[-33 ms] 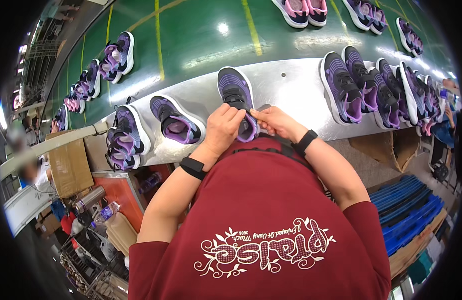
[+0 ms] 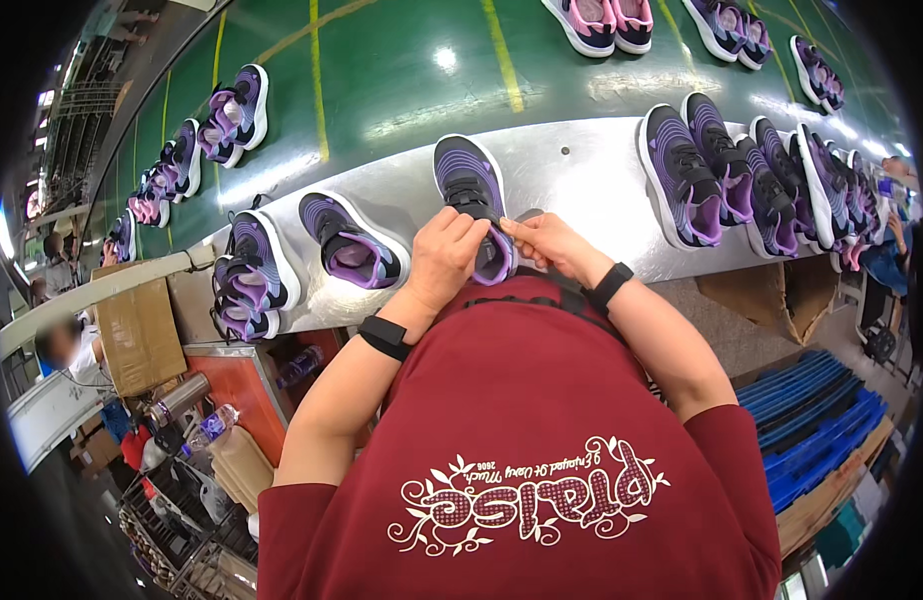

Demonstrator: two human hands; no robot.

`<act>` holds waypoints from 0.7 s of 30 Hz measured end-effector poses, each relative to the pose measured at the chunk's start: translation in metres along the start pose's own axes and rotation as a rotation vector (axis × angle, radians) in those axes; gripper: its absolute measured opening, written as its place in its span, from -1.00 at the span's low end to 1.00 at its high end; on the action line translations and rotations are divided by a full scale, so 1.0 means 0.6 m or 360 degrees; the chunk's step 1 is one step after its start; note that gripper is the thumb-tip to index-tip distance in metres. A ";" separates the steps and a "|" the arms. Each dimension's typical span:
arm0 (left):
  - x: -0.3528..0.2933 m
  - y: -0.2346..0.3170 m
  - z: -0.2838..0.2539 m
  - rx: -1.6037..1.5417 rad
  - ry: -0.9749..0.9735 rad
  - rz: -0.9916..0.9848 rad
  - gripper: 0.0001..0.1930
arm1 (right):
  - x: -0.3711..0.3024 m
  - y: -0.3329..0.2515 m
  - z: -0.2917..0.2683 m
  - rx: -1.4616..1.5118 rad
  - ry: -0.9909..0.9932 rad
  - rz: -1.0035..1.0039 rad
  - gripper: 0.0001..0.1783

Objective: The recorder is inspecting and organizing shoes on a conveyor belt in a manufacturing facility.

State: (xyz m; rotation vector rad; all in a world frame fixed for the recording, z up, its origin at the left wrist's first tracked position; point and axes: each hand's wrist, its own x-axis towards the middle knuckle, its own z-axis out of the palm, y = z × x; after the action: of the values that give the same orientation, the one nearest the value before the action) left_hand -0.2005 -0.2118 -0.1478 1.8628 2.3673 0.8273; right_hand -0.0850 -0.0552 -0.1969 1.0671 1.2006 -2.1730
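Observation:
A black and purple sneaker [image 2: 469, 170] with a white sole rests on the metal ledge [image 2: 572, 190], toe pointing away from me. My left hand [image 2: 448, 252] is closed over the left side of its opening, fingers at the black strap [image 2: 477, 210]. From the other side, my right hand [image 2: 554, 243] pinches the strap's end between thumb and finger. My fingers hide part of the opening, where a purple lining shows. A second sneaker [image 2: 354, 240] of the same kind stands alone just left of my left hand.
Left on the ledge is a laced pair of sneakers [image 2: 254, 262]; several more sneakers [image 2: 682, 170] crowd its right end. Beyond runs a green conveyor belt [image 2: 402, 70] with yellow lines, carrying other pairs. Blue plastic pallets [image 2: 812, 430] lie low at right, a cardboard box [image 2: 140, 335] at left.

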 end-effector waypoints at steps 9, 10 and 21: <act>-0.111 0.010 -0.069 -0.0084 0.0312 -0.0671 -0.67 | -0.028 0.011 0.052 -0.1569 0.0620 -0.1504 -0.37; -0.131 0.004 -0.071 -0.0018 0.0441 -0.0778 -0.66 | -0.019 0.016 0.056 -0.1560 0.0636 -0.1366 -0.38; -0.199 -0.082 -0.102 0.0399 0.0571 -0.0812 -0.52 | -0.059 -0.070 0.064 -0.1995 0.1377 -0.2153 -0.52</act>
State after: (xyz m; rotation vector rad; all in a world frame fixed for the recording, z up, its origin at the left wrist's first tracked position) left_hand -0.2305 -0.3517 -0.1516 1.1263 3.0887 0.8917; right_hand -0.1075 -0.0654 -0.1346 0.4912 3.6272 -0.6533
